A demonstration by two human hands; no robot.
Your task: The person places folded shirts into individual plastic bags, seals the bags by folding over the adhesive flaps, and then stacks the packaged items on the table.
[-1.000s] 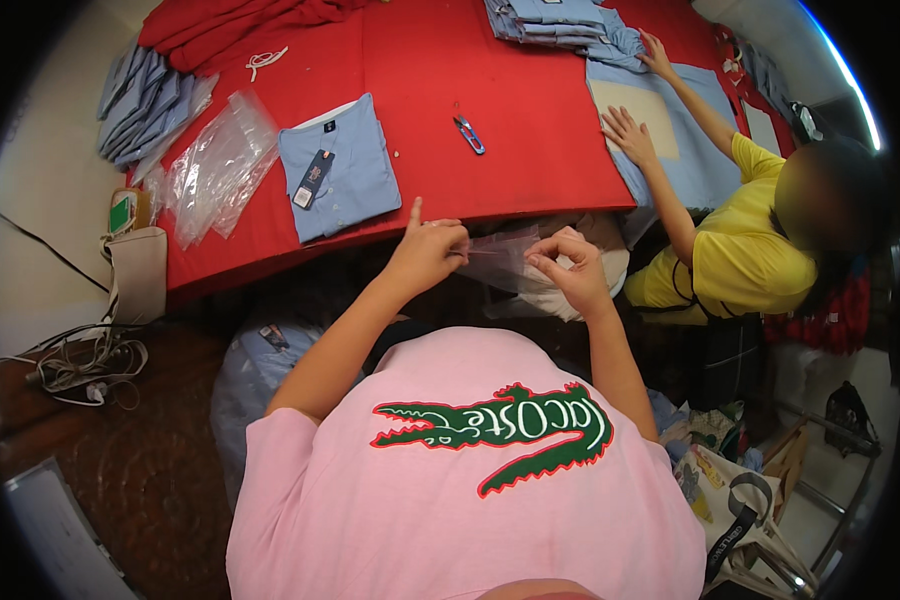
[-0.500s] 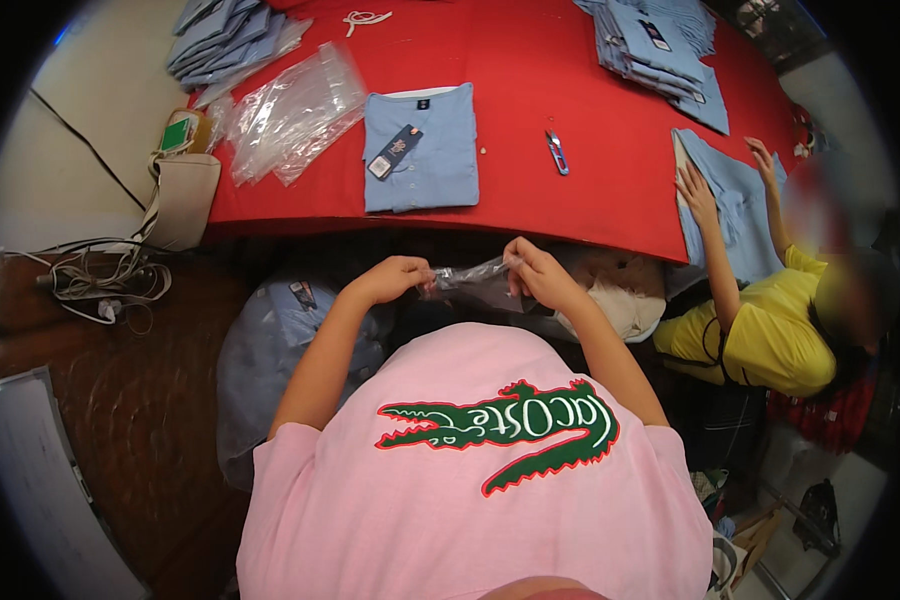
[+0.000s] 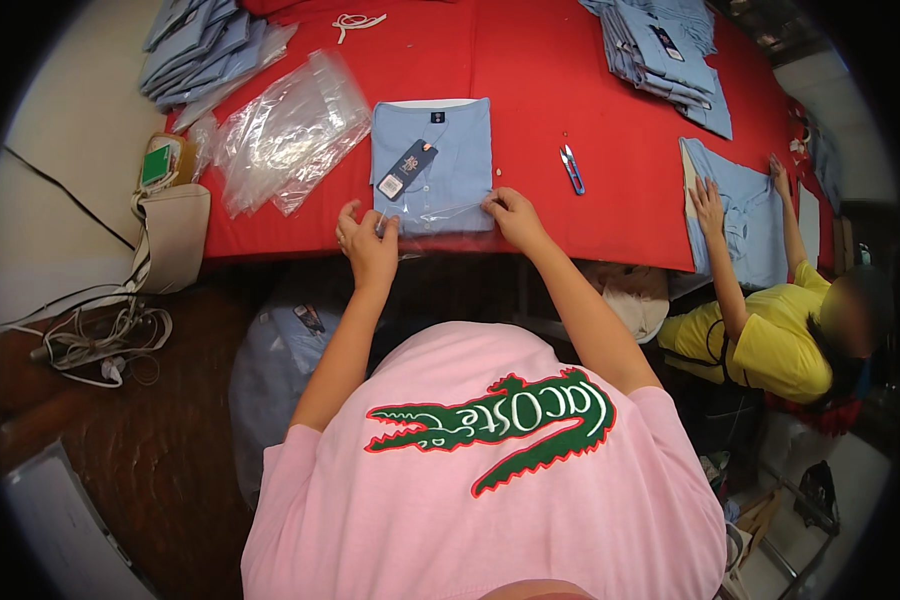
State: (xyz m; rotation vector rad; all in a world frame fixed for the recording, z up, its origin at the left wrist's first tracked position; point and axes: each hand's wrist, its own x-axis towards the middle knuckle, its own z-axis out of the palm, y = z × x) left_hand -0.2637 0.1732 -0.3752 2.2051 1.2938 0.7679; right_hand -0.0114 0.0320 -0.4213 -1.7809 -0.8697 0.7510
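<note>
A folded light-blue shirt (image 3: 460,170) with a dark hang tag (image 3: 408,169) lies near the front edge of the red table. Over its near end stretches the mouth of a clear plastic bag (image 3: 440,217), the rest of which hangs toward me. At the shirt's lower left corner, my left hand (image 3: 371,249) has its fingers curled at the bag's rim. My right hand (image 3: 516,217) pinches the opposite side of the bag by the lower right corner.
Flat clear bags (image 3: 292,130) lie left of the shirt, and blue-handled thread snips (image 3: 572,170) to its right. Stacks of folded blue shirts (image 3: 660,60) stand at both far corners. A co-worker in yellow (image 3: 770,340) handles a blue garment (image 3: 745,215) at the right.
Both my hands have moved forward and up from below the table edge, bringing the bag onto the near end of the shirt. The bag's mouth is spread wider.
</note>
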